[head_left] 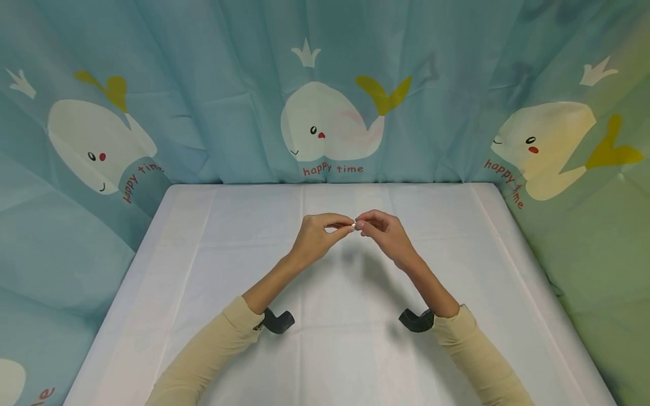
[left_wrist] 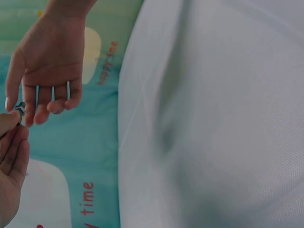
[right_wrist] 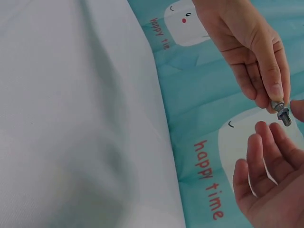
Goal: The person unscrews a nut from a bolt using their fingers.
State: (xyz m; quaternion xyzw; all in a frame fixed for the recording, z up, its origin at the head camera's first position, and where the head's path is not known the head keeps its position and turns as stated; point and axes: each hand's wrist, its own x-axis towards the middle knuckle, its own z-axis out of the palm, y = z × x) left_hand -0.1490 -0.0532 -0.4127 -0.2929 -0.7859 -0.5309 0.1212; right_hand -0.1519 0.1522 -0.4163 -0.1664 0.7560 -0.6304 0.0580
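From my feed, the left hand (head_left: 313, 239) pinches a small silver threaded metal bolt (right_wrist: 283, 114) above the white cloth-covered counter (head_left: 345, 344); the right hand (head_left: 391, 237) has thumb and fingers apart around its tip, contact unclear. I'd steady it and work squarely.

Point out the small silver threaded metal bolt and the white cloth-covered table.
Small silver threaded metal bolt (right_wrist: 283, 112): right wrist view, on its thicker middle.
White cloth-covered table (head_left: 350, 361): head view, on its bare top.

The white cloth-covered table (head_left: 335, 304) is faintly creased in straight lines.
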